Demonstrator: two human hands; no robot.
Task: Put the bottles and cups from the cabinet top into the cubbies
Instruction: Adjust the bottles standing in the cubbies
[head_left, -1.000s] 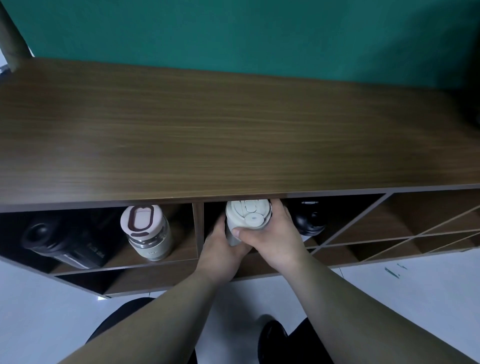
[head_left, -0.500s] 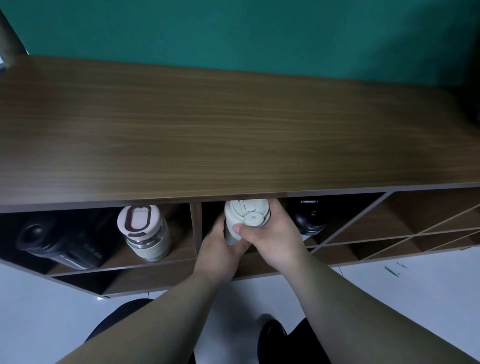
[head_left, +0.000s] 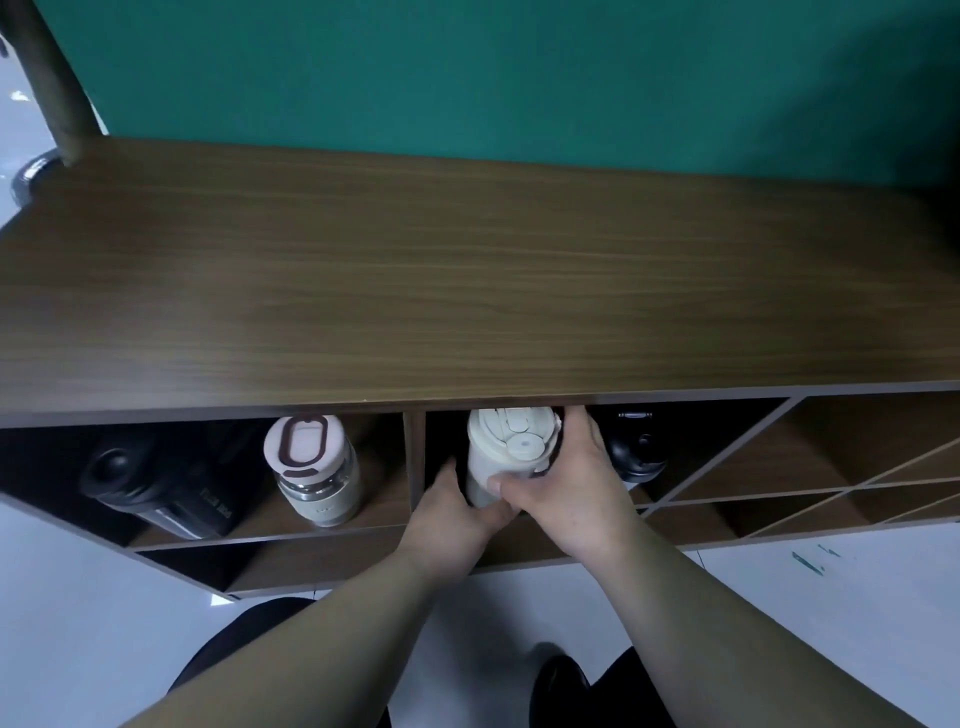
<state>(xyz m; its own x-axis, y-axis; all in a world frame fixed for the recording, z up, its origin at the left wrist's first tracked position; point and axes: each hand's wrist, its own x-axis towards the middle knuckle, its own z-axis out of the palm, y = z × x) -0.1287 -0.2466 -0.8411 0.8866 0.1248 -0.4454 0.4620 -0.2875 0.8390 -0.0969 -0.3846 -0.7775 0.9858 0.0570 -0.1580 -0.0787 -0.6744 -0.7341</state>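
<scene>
A cream bottle (head_left: 498, 447) with a flip lid stands in the middle top cubby, just under the wooden cabinet top (head_left: 467, 291). My left hand (head_left: 452, 514) cups its lower left side. My right hand (head_left: 571, 483) wraps its right side, thumb across the front. A black bottle (head_left: 636, 452) stands to the right in the same cubby. In the left cubby a glass bottle with a pink lid (head_left: 311, 467) stands beside a black bottle (head_left: 156, 483) lying tilted.
Nothing stands on the cabinet top. A vertical divider (head_left: 414, 457) separates the two cubbies. Diagonal-slat cubbies (head_left: 810, 483) lie to the right. A lower shelf row (head_left: 311, 561) runs beneath. A green wall is behind, white floor below.
Both hands stay on the cream bottle in the middle cubby; it has shifted only slightly. The view moved a little.
</scene>
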